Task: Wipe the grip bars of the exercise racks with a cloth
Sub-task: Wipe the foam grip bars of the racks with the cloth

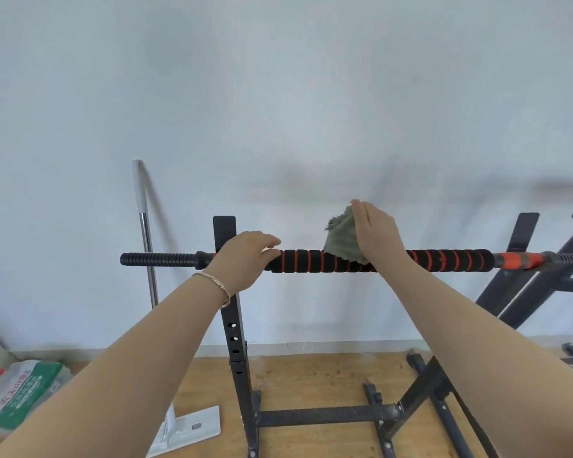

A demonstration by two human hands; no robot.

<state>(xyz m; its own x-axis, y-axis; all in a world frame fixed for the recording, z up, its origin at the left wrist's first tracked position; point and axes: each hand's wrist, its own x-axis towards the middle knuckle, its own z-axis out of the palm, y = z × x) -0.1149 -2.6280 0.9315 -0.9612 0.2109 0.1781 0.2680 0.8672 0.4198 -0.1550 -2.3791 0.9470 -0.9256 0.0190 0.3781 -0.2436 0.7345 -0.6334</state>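
The wooden floor [311, 378] holds a rack base [325, 416], mop head [192, 428] and green bag [24, 395]

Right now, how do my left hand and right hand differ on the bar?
The left hand curls bare over the foam-wrapped bar beside the black upright; the right hand stands flat, fingers straight, pressing a green cloth against it. Only the left wrist wears a bracelet. Both are on the same bar.

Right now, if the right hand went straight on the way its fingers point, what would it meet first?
Probably the white wall: the right hand, flat against the green cloth on the grip bar, points up and away; depth is unclear.
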